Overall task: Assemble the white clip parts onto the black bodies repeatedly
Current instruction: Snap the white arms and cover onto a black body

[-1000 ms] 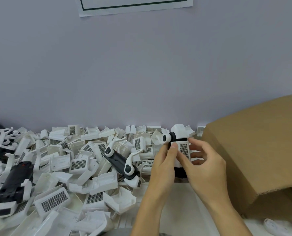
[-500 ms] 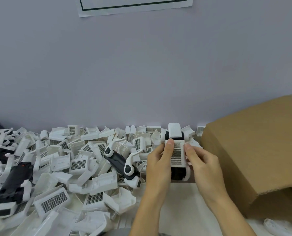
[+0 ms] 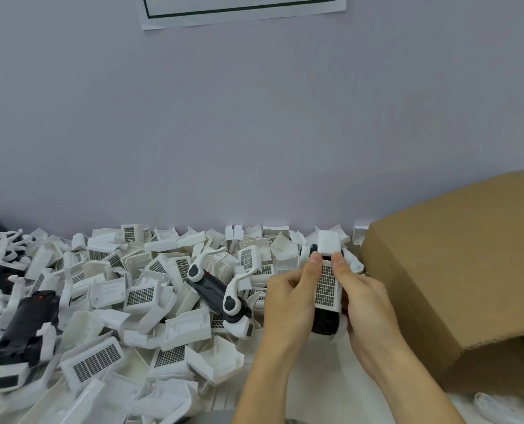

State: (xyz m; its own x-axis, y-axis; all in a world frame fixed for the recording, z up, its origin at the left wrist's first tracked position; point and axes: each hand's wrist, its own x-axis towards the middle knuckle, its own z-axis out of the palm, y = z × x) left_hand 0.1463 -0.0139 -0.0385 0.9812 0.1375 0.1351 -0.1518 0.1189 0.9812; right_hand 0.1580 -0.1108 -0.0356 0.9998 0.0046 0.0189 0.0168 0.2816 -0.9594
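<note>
**Clip part lined up lengthwise on the black body, both thumbs at its far end**

Lilac wall behind, a worktable heaped with loose white plastic clip parts (image 3: 138,296). At the 3 o'clock side of the heap, next to a brown cardboard box (image 3: 456,289), the left hand (image 3: 288,304) and right hand (image 3: 367,304) grasp one black plastic body (image 3: 323,324) between them, fingers curled round its sides. A white grilled clip part (image 3: 326,284) lies on top, its long axis running 12 to 6 o'clock. Both thumbs press near its 12 o'clock end, equally close. Seating it probably calls for pressure straight down along that axis.
</note>
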